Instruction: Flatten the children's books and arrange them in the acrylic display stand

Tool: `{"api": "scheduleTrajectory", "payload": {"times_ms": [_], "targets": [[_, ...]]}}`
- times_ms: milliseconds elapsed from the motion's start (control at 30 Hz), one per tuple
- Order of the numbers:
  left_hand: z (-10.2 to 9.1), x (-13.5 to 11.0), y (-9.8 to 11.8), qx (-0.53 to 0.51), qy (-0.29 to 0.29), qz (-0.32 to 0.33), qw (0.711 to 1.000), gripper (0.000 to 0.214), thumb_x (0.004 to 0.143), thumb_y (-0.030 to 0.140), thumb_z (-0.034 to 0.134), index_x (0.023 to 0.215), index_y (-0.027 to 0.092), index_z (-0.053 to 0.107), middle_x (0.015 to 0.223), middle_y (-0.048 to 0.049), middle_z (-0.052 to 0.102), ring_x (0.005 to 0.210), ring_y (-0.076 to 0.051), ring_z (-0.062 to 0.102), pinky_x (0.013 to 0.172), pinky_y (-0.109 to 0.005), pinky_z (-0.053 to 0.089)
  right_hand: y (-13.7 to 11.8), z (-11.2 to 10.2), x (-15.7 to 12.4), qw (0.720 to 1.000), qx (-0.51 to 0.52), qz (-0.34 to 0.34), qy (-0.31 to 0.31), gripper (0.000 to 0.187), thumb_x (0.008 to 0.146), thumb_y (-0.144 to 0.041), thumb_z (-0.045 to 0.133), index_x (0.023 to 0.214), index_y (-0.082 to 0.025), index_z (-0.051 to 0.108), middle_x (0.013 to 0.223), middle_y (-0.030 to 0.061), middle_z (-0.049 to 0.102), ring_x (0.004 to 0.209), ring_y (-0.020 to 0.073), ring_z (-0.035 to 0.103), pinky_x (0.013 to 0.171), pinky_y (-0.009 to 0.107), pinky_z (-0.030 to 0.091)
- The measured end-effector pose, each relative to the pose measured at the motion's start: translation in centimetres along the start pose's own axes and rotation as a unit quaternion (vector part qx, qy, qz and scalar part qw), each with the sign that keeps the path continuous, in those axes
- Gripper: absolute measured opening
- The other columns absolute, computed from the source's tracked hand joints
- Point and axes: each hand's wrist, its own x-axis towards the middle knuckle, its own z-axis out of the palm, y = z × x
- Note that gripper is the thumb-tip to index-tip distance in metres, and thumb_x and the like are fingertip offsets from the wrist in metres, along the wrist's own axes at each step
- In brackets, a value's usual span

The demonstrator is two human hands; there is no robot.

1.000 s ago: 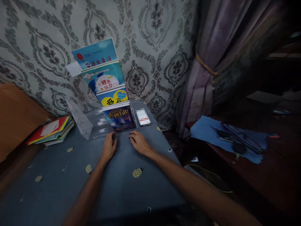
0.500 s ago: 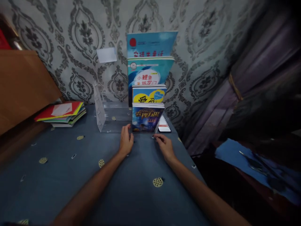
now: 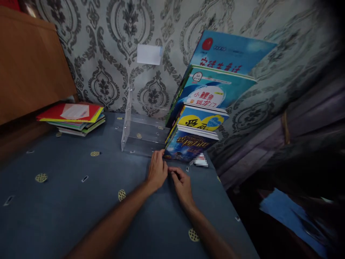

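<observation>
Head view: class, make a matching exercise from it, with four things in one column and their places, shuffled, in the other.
1 left hand
2 right hand
3 flat book stack
4 white card

a high on the wallpaper
b on the blue cloth, right of the other hand
c at the clear rack, touching its front edge
d far left, beside the wooden board

Pairs: 1-c, 2-b, 3-d, 4-a

You have a clear stepped rack [image 3: 140, 133] standing on the cloth [image 3: 67, 194], back to the wall [image 3: 113, 43]. Its left half shows bare steps. Its right half carries four books in tiers, covers facing you, each rising above the one in front. The dark book [image 3: 188, 147] sits on the lowest step at the rack's front edge. Behind it stand the yellow book [image 3: 202, 122], the teal book [image 3: 215, 91] and, tallest, the light-blue book [image 3: 234, 50].
</observation>
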Motion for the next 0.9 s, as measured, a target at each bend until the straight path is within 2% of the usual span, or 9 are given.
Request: {"api": "scheduleTrajectory", "payload": {"times_ms": [300,633,767,900], "targets": [[-0.7,-0.7,1.3,-0.022,-0.033,-0.007,0.999,0.046,0.089,0.006,0.040,0.132,0.019,0.047,0.121,-0.0117,0.059,0.119,-0.023,0.057,0.106,-0.043,0.047,0.0,-1.6,-0.7,0.999,0.024,0.045,-0.014,0.026,0.083,-0.043,0.064,0.084,-0.022,0.078,0.085,0.0081,0.077,0.082,0.0242,0.071,0.078,0.036,0.056],[-1.0,-1.5,1.1,-0.058,-0.026,-0.050,0.997,0.042,0.095,0.012,0.041,0.134,0.023,0.048,0.120,-0.0092,0.061,0.114,-0.022,0.060,0.100,-0.039,0.049,-0.5,-1.8,-1.1,0.999,0.015,0.041,-0.026,0.029,0.088,-0.044,0.059,0.083,-0.022,0.078,0.082,0.0087,0.076,0.078,0.0235,0.071,0.074,0.033,0.058],[-0.9,-1.3,0.7,-0.058,-0.015,-0.023,0.998,0.041,0.094,0.012,0.042,0.133,0.022,0.049,0.118,-0.0091,0.061,0.114,-0.022,0.060,0.100,-0.040,0.048,-0.5,-1.7,-1.0,0.999,0.014,0.024,-0.031,0.027,0.088,-0.039,0.057,0.083,-0.022,0.077,0.081,0.0078,0.076,0.077,0.0227,0.071,0.074,0.033,0.058],[-1.0,-0.8,0.5,-0.050,0.000,0.031,0.998,0.040,0.092,0.010,0.043,0.130,0.021,0.050,0.119,-0.0102,0.060,0.116,-0.023,0.059,0.103,-0.041,0.047,-0.2,-1.3,-0.8,0.999,0.014,-0.001,-0.033,0.025,0.084,-0.035,0.054,0.082,-0.022,0.076,0.078,0.0070,0.075,0.076,0.0225,0.071,0.072,0.033,0.057]]}}
